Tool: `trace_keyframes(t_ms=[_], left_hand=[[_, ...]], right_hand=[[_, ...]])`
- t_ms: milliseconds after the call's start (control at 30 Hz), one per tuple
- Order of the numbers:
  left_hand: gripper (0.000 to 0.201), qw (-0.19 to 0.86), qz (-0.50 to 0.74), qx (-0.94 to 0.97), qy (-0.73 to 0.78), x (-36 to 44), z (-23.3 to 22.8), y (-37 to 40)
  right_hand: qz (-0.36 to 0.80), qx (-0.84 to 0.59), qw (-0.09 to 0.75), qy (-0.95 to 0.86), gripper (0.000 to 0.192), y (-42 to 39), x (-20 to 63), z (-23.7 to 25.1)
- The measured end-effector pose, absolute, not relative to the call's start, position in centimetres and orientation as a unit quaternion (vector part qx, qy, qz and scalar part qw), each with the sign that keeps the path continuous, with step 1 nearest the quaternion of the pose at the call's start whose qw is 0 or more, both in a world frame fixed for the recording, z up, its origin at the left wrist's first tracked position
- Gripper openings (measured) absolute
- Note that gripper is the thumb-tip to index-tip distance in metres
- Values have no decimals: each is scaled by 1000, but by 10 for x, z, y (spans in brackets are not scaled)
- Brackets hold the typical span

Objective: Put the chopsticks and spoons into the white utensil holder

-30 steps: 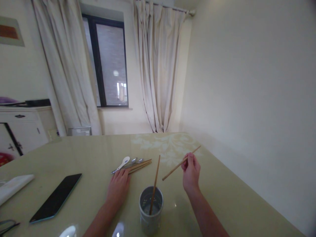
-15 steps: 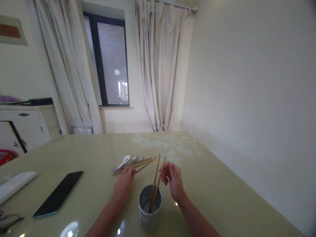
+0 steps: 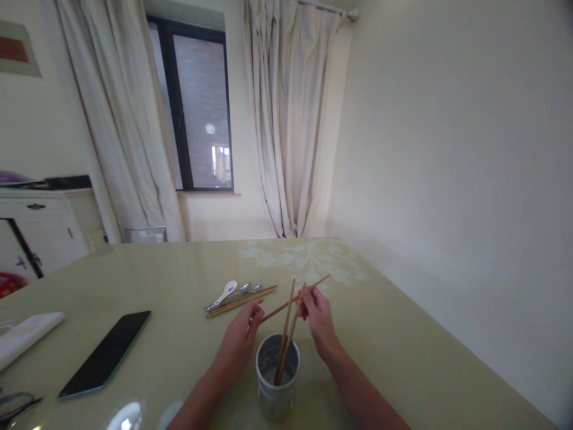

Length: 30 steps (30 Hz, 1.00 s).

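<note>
Beyond the cup's rim, a wooden chopstick (image 3: 277,310) lies slanted across between my two hands. My left hand (image 3: 237,340) pinches its lower end, while the fingers of my right hand (image 3: 319,313) are closed on its upper part. A grey cup (image 3: 275,403) stands upright between my forearms, with a couple of chopsticks (image 3: 286,334) leaning in it. Past my left hand lies a small pile: a white spoon (image 3: 226,292), metal spoons (image 3: 245,288) and more chopsticks (image 3: 244,301).
On the left of the glossy green table (image 3: 385,358) lie a dark phone-like slab (image 3: 107,352), a white flat object (image 3: 31,334) and a dark item (image 3: 18,406) cut off by the edge. A wall (image 3: 470,209) runs along the table's right side.
My left hand has moved right with the chopstick, away from the pile toward the cup. My right hand has closed on the chopstick's upper part.
</note>
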<state>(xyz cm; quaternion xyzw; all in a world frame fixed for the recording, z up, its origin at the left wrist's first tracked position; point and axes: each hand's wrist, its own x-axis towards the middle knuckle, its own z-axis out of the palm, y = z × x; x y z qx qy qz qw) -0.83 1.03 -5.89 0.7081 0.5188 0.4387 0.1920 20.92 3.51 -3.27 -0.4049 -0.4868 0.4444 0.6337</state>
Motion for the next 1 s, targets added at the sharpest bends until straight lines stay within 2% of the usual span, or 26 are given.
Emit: trace_keyframes(t_ms=[133,200,300,433,600,700,900,1000], left_hand=[[39,1,313,717,622,-38,-70,22],[42,-72,241,711,657,-49,-75,24],[43,-120,179,699,682,-55,-77,23],[37,-112,146,705,684,-53,-70,21],[29,-61,156,709,685,-54,-64,22],[30,-64,146,711,684,-56,-66,22],[34,-104,141,726,665,-56,-70,20],[30,-88,155,724,666,-55,-70,20]], right_hand=[[317,-405,761,-397,57,32,244,0],[315,-366,798,-359,55,29,253,13],[377,-301,807,-340,52,20,251,21],[444,-287,731,-431,49,7,231,15],[471,-296,636,-535,48,-4,212,3],[485,-294,628,-533,49,-5,207,3],[517,-291,680,-430,57,8,203,-7],[535,-368,640,-412,64,22,200,-25]])
